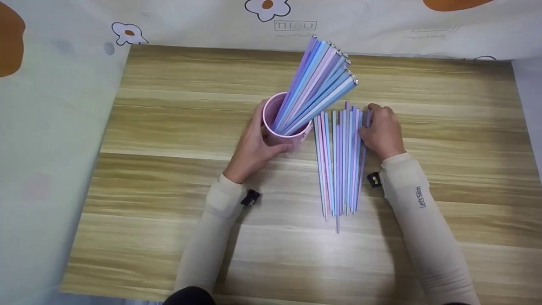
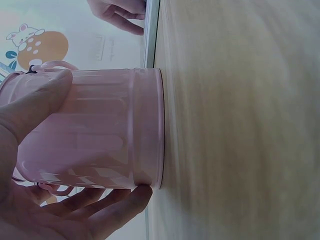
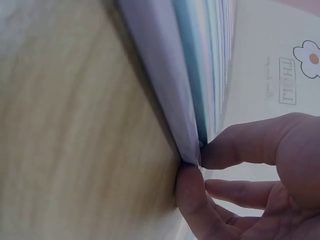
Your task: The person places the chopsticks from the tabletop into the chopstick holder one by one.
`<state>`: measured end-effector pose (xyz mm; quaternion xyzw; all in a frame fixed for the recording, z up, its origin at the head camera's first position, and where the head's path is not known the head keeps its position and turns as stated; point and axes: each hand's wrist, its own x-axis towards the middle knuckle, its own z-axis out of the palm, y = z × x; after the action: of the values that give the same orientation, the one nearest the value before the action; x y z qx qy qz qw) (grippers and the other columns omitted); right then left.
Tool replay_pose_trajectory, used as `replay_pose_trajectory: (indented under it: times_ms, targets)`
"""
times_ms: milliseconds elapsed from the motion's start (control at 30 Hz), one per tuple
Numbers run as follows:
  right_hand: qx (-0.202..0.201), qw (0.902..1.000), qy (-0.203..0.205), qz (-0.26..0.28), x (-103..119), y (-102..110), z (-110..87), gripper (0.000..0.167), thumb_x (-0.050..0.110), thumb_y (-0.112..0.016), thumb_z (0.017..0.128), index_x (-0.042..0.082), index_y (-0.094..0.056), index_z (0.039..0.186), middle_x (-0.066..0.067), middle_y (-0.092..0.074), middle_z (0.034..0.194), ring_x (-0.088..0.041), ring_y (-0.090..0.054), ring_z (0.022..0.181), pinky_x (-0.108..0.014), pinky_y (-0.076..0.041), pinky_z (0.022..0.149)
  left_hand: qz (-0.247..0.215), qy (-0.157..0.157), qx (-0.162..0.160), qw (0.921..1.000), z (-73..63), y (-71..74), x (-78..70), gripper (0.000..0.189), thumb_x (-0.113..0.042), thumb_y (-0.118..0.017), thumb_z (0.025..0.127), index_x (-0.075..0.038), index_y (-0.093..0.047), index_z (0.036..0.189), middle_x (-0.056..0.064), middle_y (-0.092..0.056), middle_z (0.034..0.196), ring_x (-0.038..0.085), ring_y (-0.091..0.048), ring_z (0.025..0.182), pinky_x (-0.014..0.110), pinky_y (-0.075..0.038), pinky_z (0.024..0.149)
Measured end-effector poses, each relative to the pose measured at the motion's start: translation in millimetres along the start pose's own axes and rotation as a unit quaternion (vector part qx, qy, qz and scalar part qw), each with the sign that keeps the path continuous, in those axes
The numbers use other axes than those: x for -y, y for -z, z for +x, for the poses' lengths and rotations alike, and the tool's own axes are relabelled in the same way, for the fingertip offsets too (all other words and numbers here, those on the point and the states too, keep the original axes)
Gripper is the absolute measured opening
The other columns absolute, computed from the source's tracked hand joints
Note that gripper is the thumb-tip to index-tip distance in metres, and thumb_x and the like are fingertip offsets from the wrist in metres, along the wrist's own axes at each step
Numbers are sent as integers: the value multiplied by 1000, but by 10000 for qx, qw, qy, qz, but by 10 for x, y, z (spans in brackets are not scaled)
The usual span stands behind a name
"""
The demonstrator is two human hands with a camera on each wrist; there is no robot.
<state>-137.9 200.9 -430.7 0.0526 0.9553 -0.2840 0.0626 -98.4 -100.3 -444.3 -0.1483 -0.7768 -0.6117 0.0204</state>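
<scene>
My left hand grips a pink cup round its side, thumb on one side and fingers on the other. In the left wrist view the cup's base meets the tabletop. A bundle of pastel pencil-like sticks with sparkly upper ends leans to the right inside the cup. Beside it, more purple, blue and pink sticks lie roughly side by side on the table. At their right edge my right hand pinches the far end of a purple stick between thumb and fingertip. The sticks' lower ends in the cup are hidden.
The wood-grain table reaches to a pale cloth with flower prints behind it. Black clip-like wrist devices sit by both cream sleeves. A small handle projects from the cup's side.
</scene>
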Motion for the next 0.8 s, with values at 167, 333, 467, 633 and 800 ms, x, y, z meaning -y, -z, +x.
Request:
replay_pose_trajectory:
  times_ms: [167, 333, 467, 633, 800]
  targets:
    - [-1, 9998, -18, 176, -18, 24, -8, 62, -2, -63, 79, -15, -46, 138, -36, -54, 121, -45, -53, 106, -58, -46, 95, -135, 40, 56, 9999, -21, 28, -235, 100, -6, -90, 69, -3, -33, 151, 12, -45, 148, 22, -43, 135, 32, -32, 115]
    - [-149, 9988, -30, 473, -15, 44, -43, 64, -4, -57, 78, -11, -45, 141, -32, -62, 113, -42, -60, 101, -56, -50, 89, -60, 78, 110, 9999, -25, 53, -338, 98, -5, -89, 70, 0, -32, 150, 15, -45, 148, 24, -43, 135, 31, -31, 116]
    - [-247, 9973, -54, 688, 48, 112, -101, 65, -4, -58, 80, -7, -45, 143, -29, -63, 110, -38, -62, 97, -50, -54, 83, -130, 109, 90, 9998, -26, 51, -341, 99, -4, -89, 70, -1, -32, 150, 14, -45, 148, 24, -43, 135, 31, -30, 116]
    - [-795, 9912, 56, 1054, 180, 271, -236, 63, -4, -57, 81, 1, -49, 143, -19, -62, 108, -27, -63, 89, -27, -53, 69, -104, 121, 73, 9998, -29, 43, -336, 99, -3, -89, 69, -2, -32, 150, 14, -45, 148, 23, -42, 136, 30, -30, 116]
    - [-1678, 9667, 172, 1926, 370, 445, -392, 60, -4, -54, 82, 9, -52, 141, -8, -61, 103, -15, -62, 80, -16, -52, 64, 53, 141, 61, 9999, -33, 44, -345, 99, -2, -89, 69, -2, -32, 150, 14, -44, 148, 23, -42, 136, 27, -28, 116]
